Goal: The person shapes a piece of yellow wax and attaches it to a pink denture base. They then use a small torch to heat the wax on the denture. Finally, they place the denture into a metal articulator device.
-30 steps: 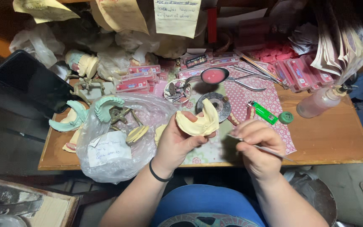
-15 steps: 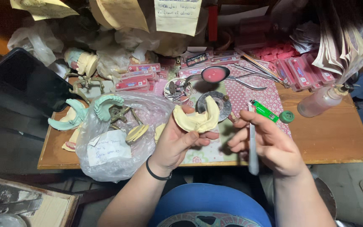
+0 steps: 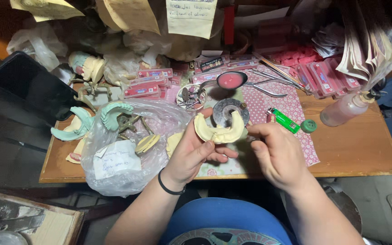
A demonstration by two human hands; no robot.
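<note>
We hold cream dental cast [image 3: 218, 131] in left hand [image 3: 191, 156]; right hand [image 3: 275, 152] fingers pinched beside it, tool hidden; trimming looks unfinished.

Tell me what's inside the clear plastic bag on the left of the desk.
Through the clear plastic bag show a white paper note, a cream dental cast and part of a metal articulator. Crumpled, glaring folds hide whatever lies deeper inside.

Your open lane: bare wooden desk [image 3: 364, 149] right of green lighter [image 3: 286, 120]. Left blocked by plastic bag [image 3: 128, 149], back by pink boxes [image 3: 323, 77], spray bottle [image 3: 345, 109].
</note>
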